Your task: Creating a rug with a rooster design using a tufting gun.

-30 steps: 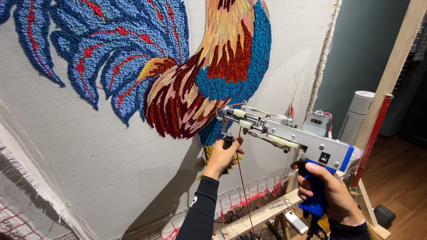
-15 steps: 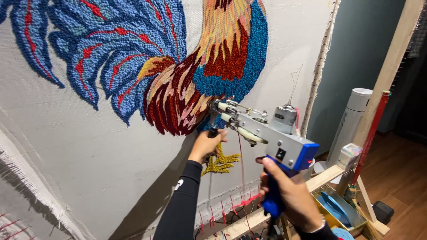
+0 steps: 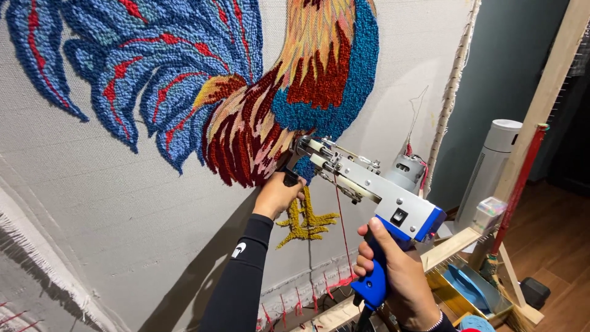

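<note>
A silver and blue tufting gun point(image 3: 375, 190) points at a stretched grey cloth point(image 3: 123, 203) bearing a tufted rooster point(image 3: 246, 80) in blue, red and yellow. My right hand point(image 3: 396, 276) grips the gun's blue rear handle. My left hand point(image 3: 278, 193) holds the black front handle just under the gun's nose, which touches the cloth at the rooster's lower belly. A red yarn strand point(image 3: 341, 227) hangs from the gun. The rooster's yellow foot point(image 3: 307, 221) shows just below my left hand.
A wooden frame post point(image 3: 541, 104) and a red clamp bar point(image 3: 519, 184) stand at the right. A white cylindrical appliance point(image 3: 495, 160) sits behind them. A tray with a blue object point(image 3: 467, 286) rests on the frame's lower ledge. Wood floor point(image 3: 559, 246) lies at the far right.
Both hands and the gun shifted left and up along the cloth. The gun's nose went from the blue leg area to the edge of the red belly feathers.
</note>
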